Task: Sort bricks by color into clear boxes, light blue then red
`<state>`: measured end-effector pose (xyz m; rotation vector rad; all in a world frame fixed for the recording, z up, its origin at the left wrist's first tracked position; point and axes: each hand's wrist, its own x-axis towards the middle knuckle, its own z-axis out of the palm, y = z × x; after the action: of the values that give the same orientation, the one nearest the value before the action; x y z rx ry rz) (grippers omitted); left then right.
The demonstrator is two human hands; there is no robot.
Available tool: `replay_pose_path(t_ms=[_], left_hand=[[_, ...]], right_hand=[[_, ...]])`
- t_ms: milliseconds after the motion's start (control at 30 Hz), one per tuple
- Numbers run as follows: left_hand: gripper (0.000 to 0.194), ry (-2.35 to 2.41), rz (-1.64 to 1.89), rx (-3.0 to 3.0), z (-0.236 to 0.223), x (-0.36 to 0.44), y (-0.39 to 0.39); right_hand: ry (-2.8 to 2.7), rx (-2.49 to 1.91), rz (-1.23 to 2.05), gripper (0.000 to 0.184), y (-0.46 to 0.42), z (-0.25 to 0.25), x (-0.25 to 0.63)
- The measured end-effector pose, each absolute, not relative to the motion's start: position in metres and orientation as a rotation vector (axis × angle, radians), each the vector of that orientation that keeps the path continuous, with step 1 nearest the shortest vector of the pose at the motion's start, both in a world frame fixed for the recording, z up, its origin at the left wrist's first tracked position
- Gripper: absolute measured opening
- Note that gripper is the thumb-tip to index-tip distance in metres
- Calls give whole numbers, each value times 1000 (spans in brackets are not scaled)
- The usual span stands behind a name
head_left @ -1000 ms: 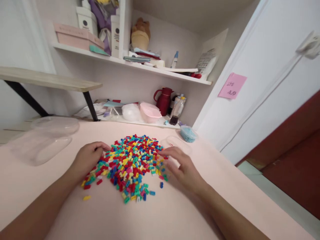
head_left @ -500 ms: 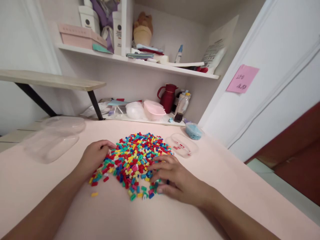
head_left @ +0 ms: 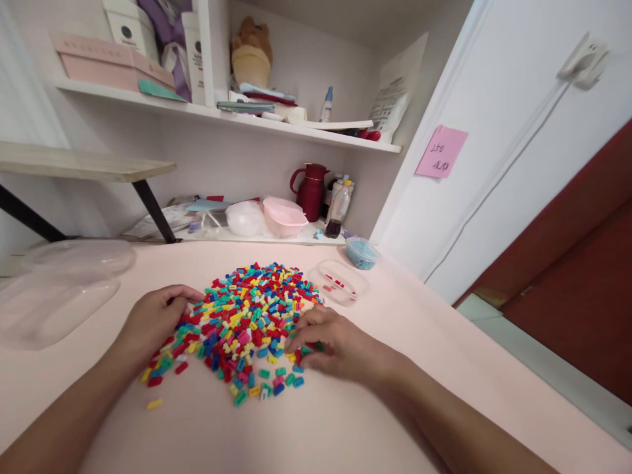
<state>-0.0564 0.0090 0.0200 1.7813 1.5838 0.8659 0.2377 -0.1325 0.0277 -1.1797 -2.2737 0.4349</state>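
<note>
A heap of small coloured plastic building bricks (head_left: 251, 306) spreads over the pale pink tabletop, in red, yellow, green, blue and white. My left hand (head_left: 158, 316) rests at the heap's left edge, its fingers stretched towards the bricks and nothing visible held. On the heap's right side, my right hand (head_left: 333, 342) reaches in with bent fingers, thumb apart from them and touching or close to loose bricks. Its fingertips partly hide the bricks beneath. Just behind it lies a shallow clear plastic tray (head_left: 364, 282) with several red bricks inside.
Clear plastic containers (head_left: 64, 296) stand at the left, by a small wooden shelf (head_left: 89, 161). A tub of blue material (head_left: 361, 253) sits back right. Along the rear are a pink bowl (head_left: 285, 217), a red jug (head_left: 312, 191) and a bottle (head_left: 339, 210).
The view has swung to the right, so everything sits further left. My right hand's spread fingers have bent and drawn closer together over the bricks. My left hand stays beside the heap.
</note>
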Motion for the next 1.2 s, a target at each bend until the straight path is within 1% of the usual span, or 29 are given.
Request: replay_pose_path(t_ms=[133, 333, 667, 800, 900, 1033, 1133, 1200], left_hand=[[31, 1592, 862, 1756, 19, -56, 9], [32, 1583, 846, 1792, 19, -58, 10], [28, 1599, 836, 1800, 20, -60, 12], [30, 1612, 815, 1819, 19, -60, 12], [31, 1630, 801, 1809, 16, -62, 16], [29, 1598, 837, 1836, 12, -64, 22], [28, 1585, 842, 1843, 12, -65, 23], [29, 1590, 833, 1848, 12, -65, 23]], right_hand=[[-2284, -1138, 451, 17, -131, 29, 239], [-2241, -1134, 399, 2, -129, 29, 234], [-2105, -1208, 477, 14, -127, 27, 236], [-2100, -1201, 469, 17, -126, 26, 234], [-2021, -1203, 374, 14, -127, 32, 236], [-1678, -1308, 54, 10, -127, 47, 258], [-1400, -1450, -152, 12, -123, 51, 287], [-1317, -1528, -185, 20, -119, 47, 301]])
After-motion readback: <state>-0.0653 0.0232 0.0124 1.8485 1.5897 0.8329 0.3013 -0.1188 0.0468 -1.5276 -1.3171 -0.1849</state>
